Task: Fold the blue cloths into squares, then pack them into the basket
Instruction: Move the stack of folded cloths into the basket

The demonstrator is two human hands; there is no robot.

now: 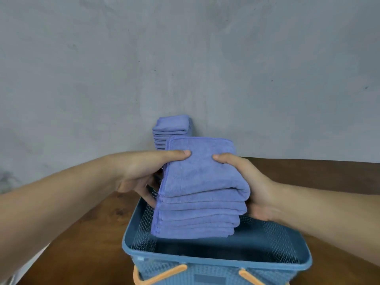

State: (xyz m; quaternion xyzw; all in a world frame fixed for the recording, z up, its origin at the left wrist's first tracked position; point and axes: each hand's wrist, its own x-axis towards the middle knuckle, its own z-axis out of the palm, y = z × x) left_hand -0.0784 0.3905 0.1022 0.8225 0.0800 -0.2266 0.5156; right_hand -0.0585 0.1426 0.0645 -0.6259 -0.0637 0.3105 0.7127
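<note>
Both hands on one stack (199, 194) of folded blue cloths, held between them over the far half of the basket (304, 258). Left hand (139, 173) grips the stack's left side: thumb pressed flat on the top cloth, fingers curled in under the hemmed edges. Right hand (253, 186) grips the right side the same way, thumb on top near the left thumb, fingers wrapped below the rounded folds. Several cloths in the stack, layers roughly square, fold side to the right, stitched edges to the left. Stack tilts, near edge lower and dipping inside the basket opening; whether it touches the basket floor cannot be told. Basket is blue plastic with perforated walls, standing upright on the brown table (92, 233), close to the viewer. Two orange handles (160, 274) hang down against its near wall. Second stack, the back stack (170, 128), stands on the table behind the held one, against the grey wall (185, 58); folded cloths piled neatly, lower part hidden by the held stack and the left thumb. Both forearms bare, reaching in from the lower corners
</note>
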